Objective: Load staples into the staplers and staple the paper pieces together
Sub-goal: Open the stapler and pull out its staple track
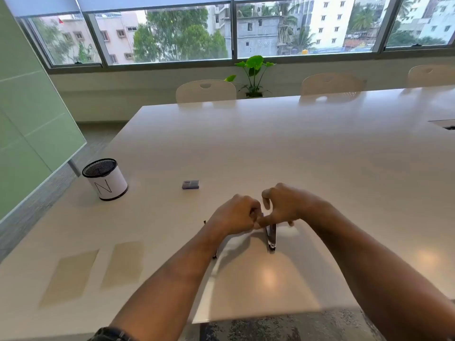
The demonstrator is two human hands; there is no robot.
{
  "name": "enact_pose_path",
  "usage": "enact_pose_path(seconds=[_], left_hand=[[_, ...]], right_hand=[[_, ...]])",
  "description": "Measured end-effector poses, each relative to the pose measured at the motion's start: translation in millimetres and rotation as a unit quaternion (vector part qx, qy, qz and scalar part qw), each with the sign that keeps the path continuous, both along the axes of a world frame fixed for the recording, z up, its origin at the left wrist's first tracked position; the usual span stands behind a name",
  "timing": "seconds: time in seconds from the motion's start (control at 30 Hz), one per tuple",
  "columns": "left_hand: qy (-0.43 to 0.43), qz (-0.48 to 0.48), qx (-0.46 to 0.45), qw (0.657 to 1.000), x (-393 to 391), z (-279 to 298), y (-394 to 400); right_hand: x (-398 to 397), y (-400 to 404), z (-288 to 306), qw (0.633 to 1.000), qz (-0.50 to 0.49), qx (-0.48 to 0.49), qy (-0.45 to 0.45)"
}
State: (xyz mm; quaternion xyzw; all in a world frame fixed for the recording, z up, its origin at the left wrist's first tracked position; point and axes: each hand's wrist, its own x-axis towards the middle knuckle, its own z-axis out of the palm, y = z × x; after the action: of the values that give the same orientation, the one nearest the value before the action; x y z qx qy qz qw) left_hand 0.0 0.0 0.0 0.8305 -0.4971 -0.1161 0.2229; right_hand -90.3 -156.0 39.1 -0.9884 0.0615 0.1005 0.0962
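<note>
Looks like the loading step to me: both hands over a stapler point(271, 236) mid-table point(320, 156), chrome rail/top pointing toward me, near end at the table surface.

Left hand point(237, 214) is curled tight, knuckles up, fingertips pinched at something small right at the stapler's far end. Prob a staple strip, but it's hidden, can't confirm. Right hand point(283, 205) arches over the same end, index finger point(265, 200) hooked down, thumb meeting the left hand's fingers. Whether it's actually gripping the stapler body: can't tell, the contact is covered.

So relative to the grip, the stapler sits directly under and just toward me from both sets of fingertips, touching or nearly so.

A dark edge point(215, 254) shows under my left forearm, maybe a 2nd stapler, too hidden to say.

Staple box point(190, 184) is well apart, up-left. Two paper pieces point(71, 276) point(124, 263) lie flat far left, side by side, untouched. Mesh pen cup point(105, 178) beyond them.

Next move, my guess: seat the strip in the channel, close the top, then reach left for the paper. Needs alignment w/ the rail; frame's blurry.
</note>
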Motion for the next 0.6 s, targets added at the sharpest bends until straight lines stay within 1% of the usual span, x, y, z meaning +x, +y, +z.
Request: enact_pose_path(seconds=[0.1,0.27,0.43,0.47,0.53,0.6], left_hand=[[0.008,0.011,-0.002,1.000,0,-4,0],[0.036,0.029,-0.015,0.999,1,-4,-1],[0.064,0.038,-0.030,0.997,1,-5,0],[0.079,0.045,-0.040,0.995,2,-5,0],[0.145,0.069,-0.075,0.984,3,-4,1],[0.236,0.099,-0.135,0.957,3,0,0]], right_hand=[[-1,3,0,0.999,-0.036,0.027,0.003],[0,3,0,0.997,-0.070,0.027,0.027],[7,2,-6,0.989,-0.110,0.099,0.019],[9,0,-8,0.987,-0.118,0.113,0.011],[11,-4,-8,0.977,-0.128,0.172,-0.005],[13,-9,-4,0.965,-0.110,0.235,-0.048]])
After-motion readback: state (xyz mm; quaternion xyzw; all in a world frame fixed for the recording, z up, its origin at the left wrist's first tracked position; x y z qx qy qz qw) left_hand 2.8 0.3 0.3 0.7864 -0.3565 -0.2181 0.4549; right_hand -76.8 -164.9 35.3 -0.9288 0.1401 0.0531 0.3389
